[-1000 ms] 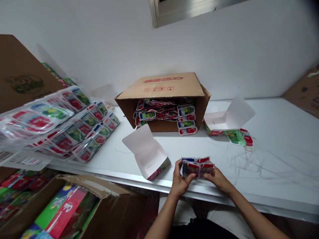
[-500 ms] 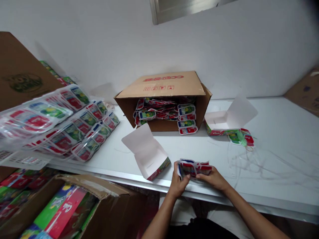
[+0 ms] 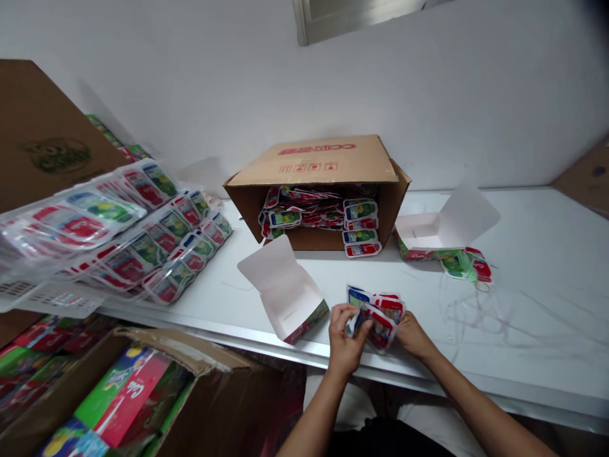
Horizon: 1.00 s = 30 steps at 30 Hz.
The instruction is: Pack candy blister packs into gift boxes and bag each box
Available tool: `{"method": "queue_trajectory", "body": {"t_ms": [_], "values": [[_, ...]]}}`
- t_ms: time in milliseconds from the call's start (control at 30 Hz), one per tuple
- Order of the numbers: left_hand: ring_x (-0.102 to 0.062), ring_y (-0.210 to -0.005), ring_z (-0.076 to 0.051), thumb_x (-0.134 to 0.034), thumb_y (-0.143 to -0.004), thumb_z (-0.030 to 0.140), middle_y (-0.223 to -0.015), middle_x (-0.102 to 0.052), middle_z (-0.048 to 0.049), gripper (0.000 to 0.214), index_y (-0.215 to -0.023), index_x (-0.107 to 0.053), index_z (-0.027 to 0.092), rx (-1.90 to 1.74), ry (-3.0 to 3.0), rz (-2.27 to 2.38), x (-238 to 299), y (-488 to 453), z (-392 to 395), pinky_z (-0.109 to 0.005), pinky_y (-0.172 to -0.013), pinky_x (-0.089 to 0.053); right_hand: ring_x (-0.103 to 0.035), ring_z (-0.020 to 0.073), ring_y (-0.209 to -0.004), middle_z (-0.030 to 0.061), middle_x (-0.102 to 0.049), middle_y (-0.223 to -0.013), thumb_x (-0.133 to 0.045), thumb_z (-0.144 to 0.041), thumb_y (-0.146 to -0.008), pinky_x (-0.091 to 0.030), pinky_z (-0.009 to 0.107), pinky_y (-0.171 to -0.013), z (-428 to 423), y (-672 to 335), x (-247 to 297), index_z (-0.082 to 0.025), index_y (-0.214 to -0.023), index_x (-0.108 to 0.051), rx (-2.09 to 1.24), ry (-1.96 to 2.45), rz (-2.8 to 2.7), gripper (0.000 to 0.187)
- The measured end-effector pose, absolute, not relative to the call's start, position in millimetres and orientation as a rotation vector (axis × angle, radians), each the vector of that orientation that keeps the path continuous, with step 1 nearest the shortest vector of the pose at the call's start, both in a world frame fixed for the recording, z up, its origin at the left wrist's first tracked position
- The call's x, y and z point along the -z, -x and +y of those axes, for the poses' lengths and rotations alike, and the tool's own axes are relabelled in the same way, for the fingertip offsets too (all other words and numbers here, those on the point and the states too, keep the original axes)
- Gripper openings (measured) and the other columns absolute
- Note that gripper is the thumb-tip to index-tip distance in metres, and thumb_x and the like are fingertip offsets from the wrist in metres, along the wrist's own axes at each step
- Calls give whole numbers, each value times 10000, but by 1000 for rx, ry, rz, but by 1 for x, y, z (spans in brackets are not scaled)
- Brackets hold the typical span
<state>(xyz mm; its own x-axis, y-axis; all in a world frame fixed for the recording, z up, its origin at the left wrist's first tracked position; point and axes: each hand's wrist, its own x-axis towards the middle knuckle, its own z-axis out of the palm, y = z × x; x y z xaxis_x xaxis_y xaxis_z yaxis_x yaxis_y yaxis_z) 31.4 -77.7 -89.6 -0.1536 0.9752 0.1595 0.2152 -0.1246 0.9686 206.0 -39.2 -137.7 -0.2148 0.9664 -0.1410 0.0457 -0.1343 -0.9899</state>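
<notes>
Near the table's front edge, a small bunch of red, blue and green printed packets [image 3: 382, 322] is held between my two hands. My left hand [image 3: 346, 336] grips the near packet, thumb in front and fingers curled behind its left side. My right hand [image 3: 415, 336] pinches the right end of the bunch; its fingertips are partly hidden. Left of my hands lies an open small carton [image 3: 291, 306], white inside, its lid folded back. Behind them a cardboard box [image 3: 316, 166] lies on its side, filled with similar packets [image 3: 360, 244].
A second open small carton [image 3: 423, 235] stands at the right, packets and green string [image 3: 469, 266] beside it. Clear plastic trays of packets [image 3: 143, 247] overhang the table's left. Below them, a large box [image 3: 214, 368] holds printed cartons [image 3: 128, 393]. The white table [image 3: 533, 317] extends right.
The packets were held together in a flat bunch; now the near one is tilted and fanned away from the rest. My left hand has turned over its edge. The view has shifted slightly.
</notes>
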Motion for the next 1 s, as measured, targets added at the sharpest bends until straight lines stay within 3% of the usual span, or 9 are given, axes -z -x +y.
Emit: {"method": "queue_trajectory", "body": {"t_ms": [133, 200, 300, 533, 633, 767, 867, 933, 1000], "values": [[-454, -1296, -302, -698, -800, 317, -1364, -476, -125, 167, -915, -661, 203, -1432, -1494, 1481, 98, -36, -68, -488, -1070, -365, -692, 256, -808, 88, -752, -854, -473, -733, -815, -554, 382, -783, -50, -206, 134, -180, -959, -735, -1555, 1124, -1348, 628], [-526, -1213, -273, -673, -824, 309, -1283, -523, -116, 169, -956, -638, 209, -1400, -1460, 1456, 103, -38, -67, -458, -1024, -419, -684, 269, -869, 100, -749, -924, -471, -760, -795, -539, 403, -844, -54, -206, 129, -185, -1037, -721, -1584, 1034, -1400, 672], [-547, -1150, -254, -684, -820, 319, -1171, -546, -95, 187, -968, -651, 210, -1420, -1427, 1499, 108, -42, -69, -414, -1001, -438, -663, 296, -980, 96, -737, -1040, -675, -692, -691, -508, 427, -927, -55, -205, 119, -206, -1141, -687, -1576, 1001, -1480, 662], [-458, -1297, -252, -768, -737, 293, -1356, -512, -100, 758, -1392, -389, 266, -1452, -1235, 1337, 111, -23, -64, -430, -1097, -346, -675, 287, -968, 77, -749, -1013, -711, -469, -766, -496, 475, -946, -41, -221, 111, -191, -1029, -732, -1567, 1121, -1530, 383], [-537, -1202, -260, -820, -663, 296, -1256, -587, -90, 783, -1355, -458, 239, -1243, -1321, 1167, 106, -8, -58, -421, -1044, -407, -684, 254, -907, 63, -744, -963, -725, -419, -767, -532, 416, -884, -31, -232, 107, -181, -936, -734, -1684, 954, -1659, 293], [-620, -957, -219, -746, -745, 333, -1012, -638, -64, 304, -989, -673, 165, -1144, -1389, 1151, 102, -9, -60, -363, -903, -498, -682, 229, -952, 60, -708, -1082, -805, -358, -694, -542, 383, -872, -21, -229, 111, -222, -1206, -582, -1717, 907, -1472, 575], [-614, -1044, -233, -791, -701, 311, -1137, -630, -76, 485, -1134, -608, 188, -1224, -1347, 1150, 108, -20, -68, -369, -949, -491, -680, 219, -942, 61, -680, -1101, -834, -376, -651, -543, 371, -854, -22, -220, 125, -251, -1289, -457, -1579, 944, -1364, 751], [-627, -1064, -242, -832, -652, 300, -1180, -642, -81, 691, -1264, -524, 209, -1201, -1276, 1111, 115, -25, -74, -377, -954, -500, -677, 222, -890, 52, -688, -993, -827, -418, -651, -544, 363, -821, -27, -215, 135, -224, -1156, -529, -1512, 1004, -1414, 618], [-659, -996, -245, -816, -671, 315, -1086, -690, -78, 591, -1199, -581, 191, -1182, -1243, 1149, 121, -27, -77, -382, -920, -521, -663, 222, -842, 43, -680, -884, -798, -449, -684, -538, 351, -786, -33, -214, 139, -203, -970, -584, -1450, 1054, -1534, 433]]}}
